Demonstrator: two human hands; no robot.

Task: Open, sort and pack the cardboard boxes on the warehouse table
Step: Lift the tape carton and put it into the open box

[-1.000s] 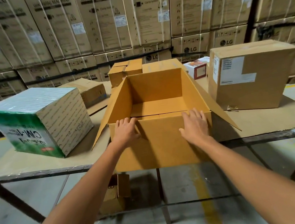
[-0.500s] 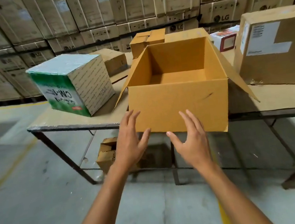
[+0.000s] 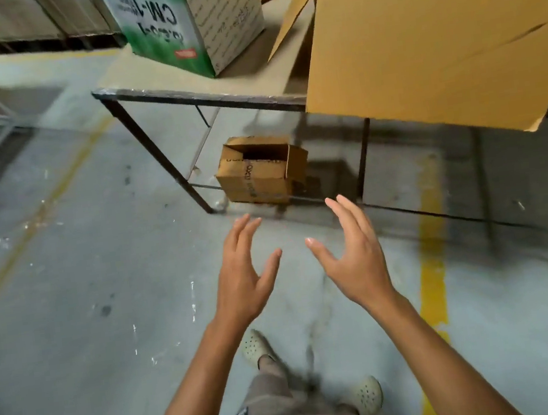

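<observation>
A large open yellow cardboard box (image 3: 436, 49) stands on the table (image 3: 203, 95), its front overhanging the near edge. A small brown cardboard box (image 3: 261, 174) with its flaps open sits on the floor under the table. My left hand (image 3: 243, 276) and my right hand (image 3: 351, 256) are held out low in front of me, fingers spread, palms facing each other, holding nothing. Both hands are below the table edge, a little short of the small box.
A green and white printed box (image 3: 194, 20) stands on the table's left end. Metal table legs (image 3: 156, 156) and cross bars frame the small box. A yellow line (image 3: 430, 257) runs along the concrete floor. My feet in pale clogs (image 3: 368, 395) are below.
My hands left the front wall of the yellow box and dropped below the table. My view swung down from the tabletop to the floor and the small box.
</observation>
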